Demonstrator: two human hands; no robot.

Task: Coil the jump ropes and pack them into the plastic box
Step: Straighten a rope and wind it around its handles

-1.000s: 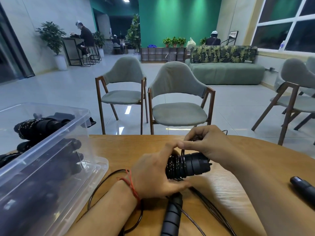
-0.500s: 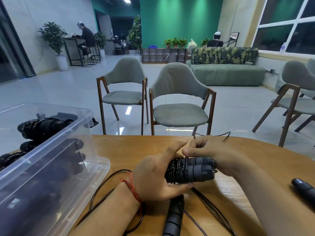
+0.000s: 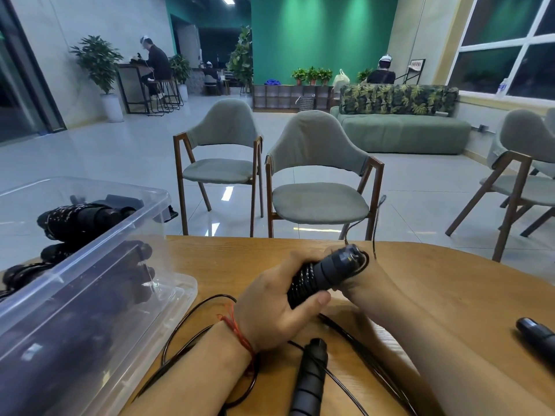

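My left hand (image 3: 270, 310) grips a pair of black jump rope handles (image 3: 326, 273) with black cord wound round them, held tilted above the wooden table (image 3: 450, 283). My right hand (image 3: 357, 288) is under and behind the handles' far end, its fingers mostly hidden, holding the cord there. The loose cord end (image 3: 375, 232) whips up above the handle tip. A clear plastic box (image 3: 105, 244) stands at the left with several coiled black ropes (image 3: 84, 219) inside.
Another black handle (image 3: 309, 376) lies near the table's front edge with loose cord loops (image 3: 192, 322) round my left wrist. A third handle (image 3: 537, 333) lies at the far right. Two grey chairs (image 3: 315, 187) stand beyond the table.
The handle bundle has tilted, its far end now raised. My right hand has swung from on top of the handles to beneath them, carrying the cord round; the free end flicks upward.
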